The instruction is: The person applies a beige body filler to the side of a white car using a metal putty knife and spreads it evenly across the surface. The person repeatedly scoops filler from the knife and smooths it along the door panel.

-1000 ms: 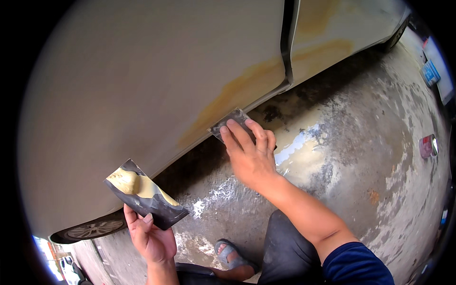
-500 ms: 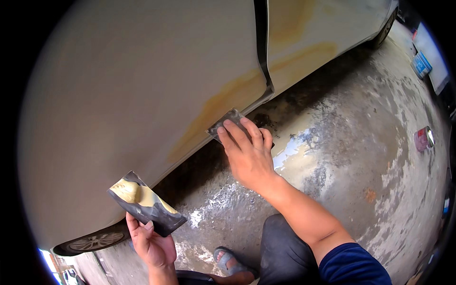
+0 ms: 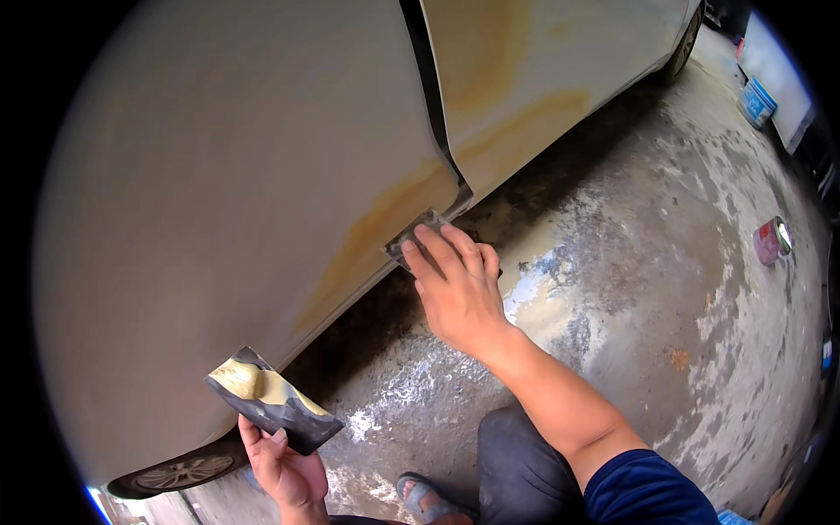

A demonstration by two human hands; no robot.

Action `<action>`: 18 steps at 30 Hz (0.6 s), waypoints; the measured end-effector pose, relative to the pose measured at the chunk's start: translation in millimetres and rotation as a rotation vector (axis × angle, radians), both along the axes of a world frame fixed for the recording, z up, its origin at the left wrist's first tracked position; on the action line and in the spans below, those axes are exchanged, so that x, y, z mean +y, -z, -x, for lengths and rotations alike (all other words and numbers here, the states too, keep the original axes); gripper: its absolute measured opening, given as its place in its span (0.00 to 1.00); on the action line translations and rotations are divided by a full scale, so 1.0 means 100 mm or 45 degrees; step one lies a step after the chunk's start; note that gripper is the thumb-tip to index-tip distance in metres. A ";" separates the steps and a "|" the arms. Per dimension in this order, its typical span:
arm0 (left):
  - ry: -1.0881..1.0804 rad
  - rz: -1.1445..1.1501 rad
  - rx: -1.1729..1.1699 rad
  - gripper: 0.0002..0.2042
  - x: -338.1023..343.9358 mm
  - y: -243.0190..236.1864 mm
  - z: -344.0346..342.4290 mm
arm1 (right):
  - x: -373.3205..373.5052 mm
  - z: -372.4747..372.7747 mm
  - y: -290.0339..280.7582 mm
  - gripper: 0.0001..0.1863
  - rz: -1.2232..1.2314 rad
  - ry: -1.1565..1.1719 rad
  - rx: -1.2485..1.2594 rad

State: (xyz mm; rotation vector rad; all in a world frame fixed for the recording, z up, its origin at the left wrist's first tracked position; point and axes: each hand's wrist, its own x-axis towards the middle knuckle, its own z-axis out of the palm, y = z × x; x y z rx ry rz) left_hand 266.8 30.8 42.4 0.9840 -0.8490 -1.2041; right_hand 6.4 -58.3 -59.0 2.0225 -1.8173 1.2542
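My left hand (image 3: 284, 464), low at the left, grips a dark rectangular plate (image 3: 297, 424) bearing a mound and smear of cream paste (image 3: 241, 379). Near the middle, my right hand (image 3: 459, 297) has its fingers on a flat, stained dark scraper (image 3: 398, 245) at the lower edge of a light-coloured car panel (image 3: 219, 166). Yellowish patches mark that panel and the one beyond the dark vertical gap (image 3: 516, 79). The scraper's far side is partly hidden by my fingers.
Stained concrete floor (image 3: 647, 289) runs under the car. Wheels show at lower left (image 3: 184, 472) and upper right (image 3: 682, 48). A red can (image 3: 768, 241) stands at the right; a blue bucket (image 3: 757, 102) is beside a pale board (image 3: 779, 61). My knee (image 3: 516, 464) and sandalled foot show below.
The car and floor items have shifted left in the view. The plate in my left hand sits lower. My right hand stays at the panel's lower edge, slightly lower in the picture.
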 end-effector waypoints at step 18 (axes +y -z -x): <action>0.012 -0.053 0.060 0.28 0.04 -0.18 0.26 | 0.25 0.26 -0.37 0.23 -0.058 -0.195 -0.233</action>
